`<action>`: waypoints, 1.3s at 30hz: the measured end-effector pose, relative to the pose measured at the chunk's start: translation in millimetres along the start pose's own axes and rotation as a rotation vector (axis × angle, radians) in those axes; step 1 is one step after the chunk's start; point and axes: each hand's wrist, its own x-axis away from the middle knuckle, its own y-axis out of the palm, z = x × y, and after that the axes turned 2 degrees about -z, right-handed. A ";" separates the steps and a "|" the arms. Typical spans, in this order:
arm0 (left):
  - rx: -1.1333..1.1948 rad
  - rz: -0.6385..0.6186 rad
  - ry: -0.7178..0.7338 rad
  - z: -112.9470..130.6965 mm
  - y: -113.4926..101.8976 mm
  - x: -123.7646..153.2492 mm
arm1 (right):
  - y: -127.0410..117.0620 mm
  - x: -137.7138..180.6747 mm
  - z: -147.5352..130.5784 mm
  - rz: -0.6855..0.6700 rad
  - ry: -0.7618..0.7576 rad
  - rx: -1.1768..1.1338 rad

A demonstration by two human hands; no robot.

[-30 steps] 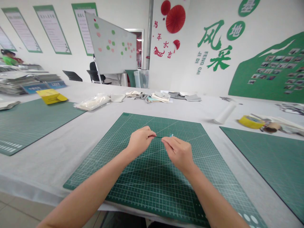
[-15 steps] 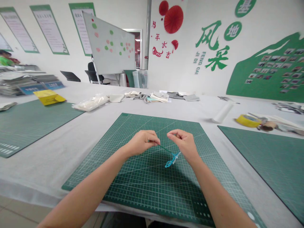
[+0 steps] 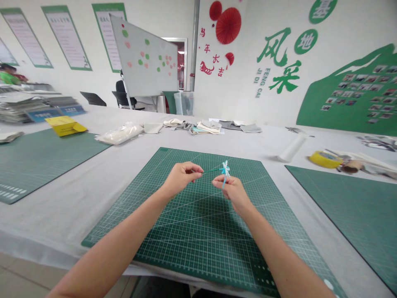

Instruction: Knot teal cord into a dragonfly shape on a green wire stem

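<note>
Both my hands hover a little above a green gridded cutting mat (image 3: 198,231) on the white-covered table. My left hand (image 3: 181,177) is closed in a pinch on one end of a thin green wire (image 3: 211,170). My right hand (image 3: 232,191) is closed on the other end, where a small light-blue and white twisted ornament (image 3: 225,170) sticks up above the fingers. The wire runs nearly level between the two hands, which are a short way apart.
A second cutting mat (image 3: 40,159) lies to the left and a third (image 3: 356,207) to the right. Further back are a yellow box (image 3: 64,125), a plastic bag (image 3: 119,134), folded cloth pieces (image 3: 204,126), a white roll (image 3: 291,148) and yellow tape (image 3: 324,159). A whiteboard (image 3: 144,58) stands behind.
The blue ornament hung below my right hand half a second ago; it now stands up above my right fingers. My right hand moved slightly left and turned, and the wire lies straighter between the hands.
</note>
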 end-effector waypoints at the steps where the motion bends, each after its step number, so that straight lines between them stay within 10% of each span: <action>1: 0.011 0.034 -0.029 -0.7 0.0 -0.5 | 0.9 0.4 0.3 -0.011 -0.017 0.021; 22: -0.329 0.167 -0.005 -16.2 3.2 0.4 | 21.7 33.7 -11.0 -0.002 -0.678 0.880; 39: -0.799 0.021 0.247 -12.5 13.6 9.5 | 12.7 33.0 -13.5 0.187 -0.876 0.895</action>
